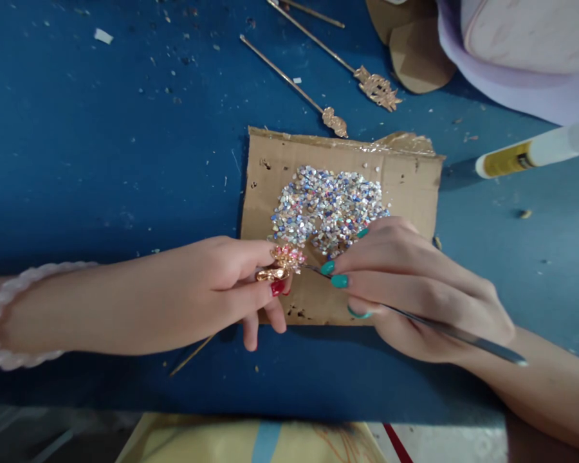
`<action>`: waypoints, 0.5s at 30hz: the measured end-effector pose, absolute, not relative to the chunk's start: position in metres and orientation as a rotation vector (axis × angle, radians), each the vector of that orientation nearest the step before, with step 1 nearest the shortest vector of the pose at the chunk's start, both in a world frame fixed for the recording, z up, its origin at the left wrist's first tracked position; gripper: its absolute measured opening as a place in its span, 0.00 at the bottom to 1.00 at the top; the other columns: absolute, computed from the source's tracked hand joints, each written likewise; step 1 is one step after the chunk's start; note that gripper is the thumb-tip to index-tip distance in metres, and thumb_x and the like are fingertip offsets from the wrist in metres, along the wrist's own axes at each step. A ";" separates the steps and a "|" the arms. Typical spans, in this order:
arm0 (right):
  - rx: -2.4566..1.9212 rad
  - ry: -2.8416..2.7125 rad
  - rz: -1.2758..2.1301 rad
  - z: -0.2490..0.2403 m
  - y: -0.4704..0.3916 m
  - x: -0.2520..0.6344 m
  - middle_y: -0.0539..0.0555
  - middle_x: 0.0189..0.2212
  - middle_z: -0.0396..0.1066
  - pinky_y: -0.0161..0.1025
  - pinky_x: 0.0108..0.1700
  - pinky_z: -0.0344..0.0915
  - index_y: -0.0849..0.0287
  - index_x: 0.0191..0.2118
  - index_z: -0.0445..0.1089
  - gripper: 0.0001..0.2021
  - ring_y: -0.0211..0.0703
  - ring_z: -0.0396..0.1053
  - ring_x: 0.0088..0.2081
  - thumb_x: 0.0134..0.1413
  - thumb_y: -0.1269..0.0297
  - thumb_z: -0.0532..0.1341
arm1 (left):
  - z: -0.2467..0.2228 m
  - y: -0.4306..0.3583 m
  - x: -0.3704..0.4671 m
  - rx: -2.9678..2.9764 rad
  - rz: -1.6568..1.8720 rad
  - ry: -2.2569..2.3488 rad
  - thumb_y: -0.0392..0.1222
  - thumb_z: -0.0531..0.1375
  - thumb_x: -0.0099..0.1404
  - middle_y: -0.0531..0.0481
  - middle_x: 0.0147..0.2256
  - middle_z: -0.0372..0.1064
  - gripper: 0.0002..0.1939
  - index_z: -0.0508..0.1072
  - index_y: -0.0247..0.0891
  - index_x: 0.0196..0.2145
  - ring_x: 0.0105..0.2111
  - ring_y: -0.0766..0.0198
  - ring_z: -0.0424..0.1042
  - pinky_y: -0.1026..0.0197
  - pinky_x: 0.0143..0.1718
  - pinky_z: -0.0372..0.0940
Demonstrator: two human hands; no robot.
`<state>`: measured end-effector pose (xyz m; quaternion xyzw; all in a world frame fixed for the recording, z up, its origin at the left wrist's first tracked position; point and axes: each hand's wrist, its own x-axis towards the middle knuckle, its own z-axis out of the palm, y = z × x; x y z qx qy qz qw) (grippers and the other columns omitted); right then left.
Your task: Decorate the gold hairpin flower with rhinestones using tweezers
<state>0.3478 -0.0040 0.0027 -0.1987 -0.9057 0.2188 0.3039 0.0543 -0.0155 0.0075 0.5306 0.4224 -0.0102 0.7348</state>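
Observation:
My left hand (231,283) holds a gold hairpin by its ornament (287,258), which carries pink and clear stones; its thin stick (192,355) comes out below the hand. Between the fingers of my right hand (415,289), with green nails, is a thin dark metal tool (453,331). The tool's tip reaches the right side of the ornament. Behind both hands, many small shiny stones (332,206) are spread over a cardboard piece (263,193).
Two gold hairpins (335,122) (377,89) and part of another stick (313,13) lie beyond the cardboard on the blue table (101,161). A white glue bottle (535,151) with a yellow label is at the right. Brown round pieces (419,58) and a lilac item (516,90) stand at the back right.

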 end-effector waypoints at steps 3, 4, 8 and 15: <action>-0.527 -2.395 0.594 0.003 -0.003 0.347 0.54 0.46 0.92 0.45 0.48 0.86 0.52 0.49 0.79 0.06 0.44 0.90 0.43 0.84 0.70 0.66 | 0.007 -0.016 0.054 1.167 -0.010 0.922 0.53 0.59 0.80 0.53 0.39 0.89 0.14 0.77 0.48 0.56 0.29 0.55 0.88 0.57 0.33 0.81; -0.524 -2.394 0.603 0.003 -0.003 0.347 0.53 0.45 0.92 0.45 0.48 0.87 0.51 0.49 0.79 0.06 0.44 0.90 0.42 0.84 0.69 0.67 | 0.007 -0.016 0.053 1.168 -0.002 0.913 0.53 0.60 0.80 0.53 0.39 0.89 0.13 0.77 0.48 0.55 0.29 0.56 0.88 0.57 0.34 0.81; -0.507 -2.364 0.616 0.000 -0.003 0.346 0.55 0.45 0.92 0.45 0.48 0.87 0.53 0.49 0.80 0.04 0.44 0.91 0.42 0.83 0.68 0.69 | 0.006 -0.014 0.050 1.154 0.007 0.876 0.51 0.62 0.82 0.54 0.41 0.91 0.07 0.77 0.49 0.51 0.31 0.57 0.90 0.58 0.36 0.80; -0.436 -2.199 0.650 -0.010 0.000 0.346 0.58 0.42 0.91 0.42 0.48 0.88 0.59 0.50 0.80 0.07 0.42 0.91 0.42 0.87 0.65 0.66 | 0.004 -0.016 0.048 1.156 -0.033 0.910 0.49 0.60 0.85 0.51 0.41 0.92 0.09 0.72 0.47 0.44 0.31 0.56 0.90 0.57 0.33 0.71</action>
